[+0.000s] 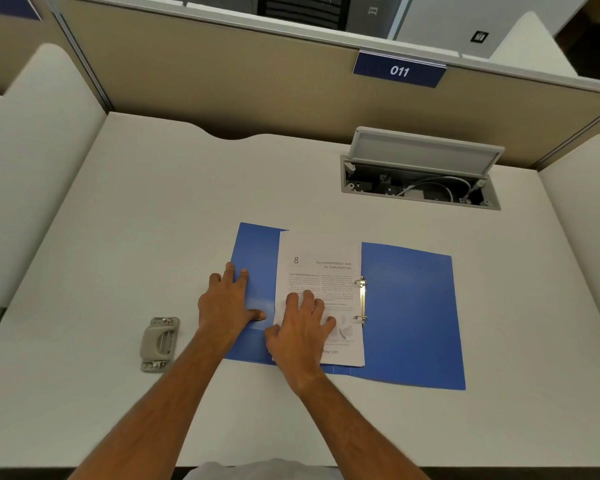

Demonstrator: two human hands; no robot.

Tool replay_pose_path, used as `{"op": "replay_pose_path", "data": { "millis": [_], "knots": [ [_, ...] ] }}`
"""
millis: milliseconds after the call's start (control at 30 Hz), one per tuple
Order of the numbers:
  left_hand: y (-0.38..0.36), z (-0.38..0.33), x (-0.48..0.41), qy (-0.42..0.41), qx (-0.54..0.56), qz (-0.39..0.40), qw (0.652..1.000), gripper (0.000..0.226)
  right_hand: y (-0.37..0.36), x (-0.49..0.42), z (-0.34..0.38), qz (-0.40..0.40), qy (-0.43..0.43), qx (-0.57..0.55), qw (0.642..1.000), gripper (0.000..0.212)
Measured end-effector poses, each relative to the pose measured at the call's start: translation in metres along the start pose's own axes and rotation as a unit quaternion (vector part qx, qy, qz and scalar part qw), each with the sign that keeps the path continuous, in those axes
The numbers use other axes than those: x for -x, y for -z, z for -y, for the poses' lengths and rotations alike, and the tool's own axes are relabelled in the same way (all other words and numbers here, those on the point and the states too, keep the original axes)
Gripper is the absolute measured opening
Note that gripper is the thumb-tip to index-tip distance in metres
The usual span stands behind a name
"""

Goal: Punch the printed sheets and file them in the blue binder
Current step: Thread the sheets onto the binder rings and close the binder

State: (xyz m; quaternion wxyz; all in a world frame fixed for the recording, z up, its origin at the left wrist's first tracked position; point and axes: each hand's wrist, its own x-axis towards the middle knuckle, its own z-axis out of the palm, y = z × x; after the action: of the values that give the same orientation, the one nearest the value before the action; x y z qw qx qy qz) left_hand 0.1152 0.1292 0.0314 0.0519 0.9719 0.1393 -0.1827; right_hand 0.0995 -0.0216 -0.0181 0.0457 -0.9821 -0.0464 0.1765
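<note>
Pretty even, soft overhead lighting, nothing harsh. The white desk looks bright but not blown out, with only faint shadows under the forearms. Slight sheen on the blue binder. Wide-angle bending at the edges, printed text a bit soft.

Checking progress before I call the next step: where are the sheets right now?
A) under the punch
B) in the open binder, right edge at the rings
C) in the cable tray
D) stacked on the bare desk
B: the sheets lie in the open binder, right edge at the rings, right hand pressing them flat; the punch sits apart, to the left.
</note>
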Motion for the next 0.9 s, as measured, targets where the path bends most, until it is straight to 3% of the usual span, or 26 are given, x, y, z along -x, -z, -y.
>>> {"op": "replay_pose_path", "data": {
  "millis": [233,400,500,767,900],
  "knots": [
    [-0.001,0.000,0.000,0.001,-0.003,0.003,1.000,0.111,0.003,-0.015,-0.010,-0.042,0.001,-0.027,0.999,0.093],
    [-0.002,0.001,-0.001,0.002,-0.001,0.007,1.000,0.111,0.011,-0.020,-0.019,-0.109,-0.006,-0.061,0.992,0.086],
    [-0.002,0.001,-0.001,0.000,-0.001,0.004,1.000,0.111,0.006,-0.019,-0.016,-0.108,-0.025,-0.054,0.992,0.094],
    [-0.003,0.001,-0.001,0.003,0.006,0.004,1.000,0.110,0.005,-0.024,-0.009,-0.101,-0.055,-0.101,0.988,0.074],
    [-0.004,0.000,-0.001,0.004,0.004,0.004,1.000,0.110,0.010,-0.027,-0.005,-0.083,-0.060,-0.092,0.990,0.074]
  ]
}}
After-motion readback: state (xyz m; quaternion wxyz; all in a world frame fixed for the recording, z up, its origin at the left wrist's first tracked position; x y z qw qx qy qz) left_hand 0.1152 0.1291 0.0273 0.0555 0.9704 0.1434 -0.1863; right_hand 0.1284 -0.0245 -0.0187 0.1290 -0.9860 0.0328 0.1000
